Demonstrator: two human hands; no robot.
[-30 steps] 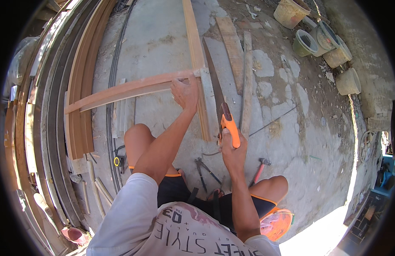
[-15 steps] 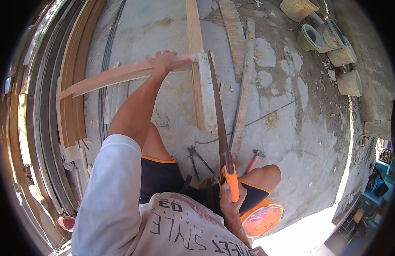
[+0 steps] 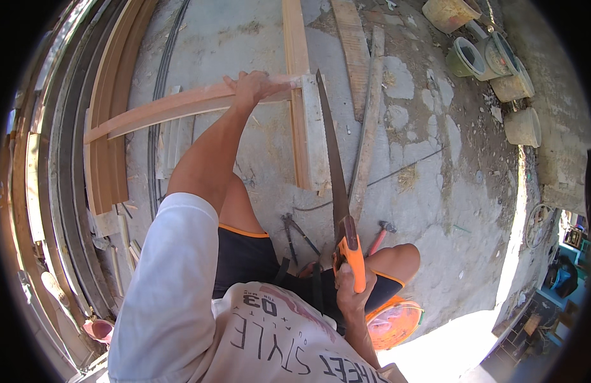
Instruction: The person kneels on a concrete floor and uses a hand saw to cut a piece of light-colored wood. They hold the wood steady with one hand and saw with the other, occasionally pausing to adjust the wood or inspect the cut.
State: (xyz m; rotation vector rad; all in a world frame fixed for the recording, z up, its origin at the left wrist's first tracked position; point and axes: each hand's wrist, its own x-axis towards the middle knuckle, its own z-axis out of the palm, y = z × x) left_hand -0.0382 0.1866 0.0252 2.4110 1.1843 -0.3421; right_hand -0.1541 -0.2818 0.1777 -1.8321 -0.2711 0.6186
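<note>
My left hand [image 3: 251,87] grips a long wooden plank [image 3: 171,107] near its right end, fingers spread over the top. That end meets a lengthwise timber [image 3: 296,45] and a short pale board [image 3: 314,137] beside it. In my right hand [image 3: 354,288] is a handsaw [image 3: 332,150], its orange handle wrapped by my fingers. Its long blade points away from me, running just right of the pale board with the tip near the plank's end. Whether the blade touches wood, I cannot tell.
Pincers [image 3: 298,237] and a red-handled hammer [image 3: 383,235] lie on the concrete near my legs. An orange bucket [image 3: 397,324] stands by my right knee. Loose boards [image 3: 369,108] lie right of the saw, stacked timbers [image 3: 107,127] at left, and several dirty buckets [image 3: 524,124] at far right.
My right hand and the saw have shifted slightly forward and to the right. My left hand keeps its place on the plank. The view has also shifted a little.
</note>
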